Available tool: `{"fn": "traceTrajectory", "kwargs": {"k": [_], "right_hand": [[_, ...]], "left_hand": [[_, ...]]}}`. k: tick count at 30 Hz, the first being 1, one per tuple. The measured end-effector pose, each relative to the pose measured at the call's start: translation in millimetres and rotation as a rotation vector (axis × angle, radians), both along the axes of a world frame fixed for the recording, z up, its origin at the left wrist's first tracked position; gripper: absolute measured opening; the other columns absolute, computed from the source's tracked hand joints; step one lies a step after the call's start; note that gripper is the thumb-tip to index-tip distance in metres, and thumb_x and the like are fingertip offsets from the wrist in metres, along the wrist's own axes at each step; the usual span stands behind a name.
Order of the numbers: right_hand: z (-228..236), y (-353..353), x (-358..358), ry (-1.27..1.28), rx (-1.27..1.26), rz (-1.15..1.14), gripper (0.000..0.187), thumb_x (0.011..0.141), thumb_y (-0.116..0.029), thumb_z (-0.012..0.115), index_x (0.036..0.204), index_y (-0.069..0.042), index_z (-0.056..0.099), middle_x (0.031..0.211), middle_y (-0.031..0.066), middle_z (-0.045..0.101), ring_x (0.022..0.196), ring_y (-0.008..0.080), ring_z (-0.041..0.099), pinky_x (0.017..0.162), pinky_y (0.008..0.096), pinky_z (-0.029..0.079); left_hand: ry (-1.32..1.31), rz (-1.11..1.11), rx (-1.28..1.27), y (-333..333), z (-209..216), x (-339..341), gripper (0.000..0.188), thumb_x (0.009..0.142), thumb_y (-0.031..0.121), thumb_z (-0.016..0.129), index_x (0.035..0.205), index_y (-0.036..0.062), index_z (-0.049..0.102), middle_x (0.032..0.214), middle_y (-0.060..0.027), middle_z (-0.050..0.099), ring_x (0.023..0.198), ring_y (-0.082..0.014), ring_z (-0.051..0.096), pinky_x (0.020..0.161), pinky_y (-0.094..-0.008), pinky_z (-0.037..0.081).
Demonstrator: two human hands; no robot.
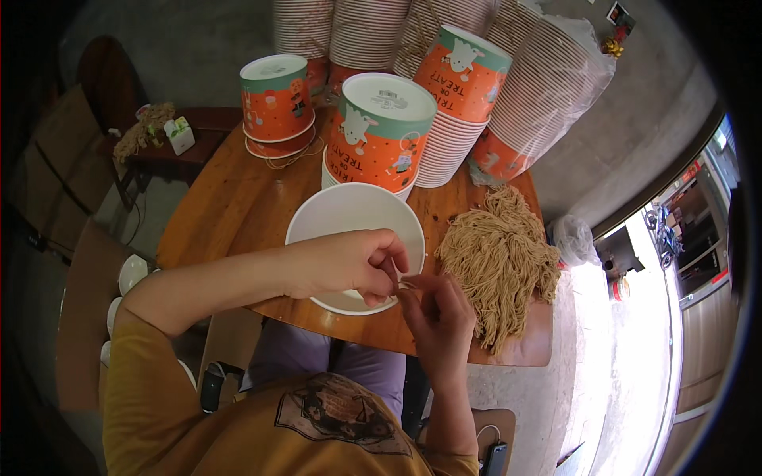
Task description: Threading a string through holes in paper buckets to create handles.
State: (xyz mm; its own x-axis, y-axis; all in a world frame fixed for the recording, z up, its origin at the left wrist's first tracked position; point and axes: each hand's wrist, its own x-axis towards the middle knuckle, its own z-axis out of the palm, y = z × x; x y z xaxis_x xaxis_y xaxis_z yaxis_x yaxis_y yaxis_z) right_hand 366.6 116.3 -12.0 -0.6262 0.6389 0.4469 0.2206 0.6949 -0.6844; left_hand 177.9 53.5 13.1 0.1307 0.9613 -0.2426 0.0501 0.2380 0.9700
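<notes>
Left hand [349, 262] and right hand [440, 313] are basically fingertip to fingertip at the right rim of the white bucket [341, 210], can't tell what's pinched. Tan string pile [502, 266] sits right of that bucket, orange buckets [379, 143] behind it.

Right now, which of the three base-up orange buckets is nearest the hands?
The middle bucket, directly behind the open white bucket; the left bucket and right bucket are farther back.
</notes>
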Motion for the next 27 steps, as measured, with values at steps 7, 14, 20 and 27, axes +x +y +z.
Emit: {"fn": "traceTrajectory", "kwargs": {"k": [7,14,20,27], "right_hand": [[-4,-5,-5,0.064,0.080,-0.008,0.014,0.079,-0.005,0.073,0.089,-0.007,0.063,0.071,0.0048,0.053,0.054,0.0150,0.055,0.049,0.0292,0.045],[-6,-5,-4,0.037,0.101,0.003,0.014,0.079,-0.006,0.073,0.090,-0.007,0.063,0.073,0.0054,0.055,0.056,0.0168,0.056,0.050,0.0291,0.047],[-4,-3,5,0.176,-0.447,0.069,0.013,0.085,-0.005,0.068,0.097,-0.005,0.062,0.079,0.0020,0.059,0.062,0.0085,0.056,0.050,0.0237,0.045],[-7,-3,7,0.173,-0.445,0.049,0.013,0.086,-0.004,0.067,0.098,-0.003,0.062,0.076,-0.0003,0.056,0.061,0.0040,0.047,0.052,0.0203,0.040]], "left_hand": [[-0.228,0.047,-0.150,1,0,-2,0.035,0.086,0.001,0.058,0.119,0.0032,0.048,0.098,-0.0047,0.054,0.084,-0.0121,0.060,0.071,-0.0220,0.046],[-0.247,0.062,-0.181,0,6,1,0.034,0.085,0.000,0.059,0.118,0.0035,0.048,0.101,-0.0049,0.053,0.090,-0.0121,0.061,0.073,-0.0219,0.046],[-0.097,0.056,0.027,-2,-9,4,0.032,0.086,-0.002,0.057,0.116,0.0036,0.047,0.101,-0.0053,0.054,0.086,-0.0131,0.060,0.075,-0.0245,0.048],[0.440,0.110,0.468,-15,-2,29,0.035,0.085,-0.003,0.059,0.115,0.0078,0.045,0.088,-0.0048,0.056,0.081,-0.0138,0.057,0.072,-0.0299,0.048]]}}
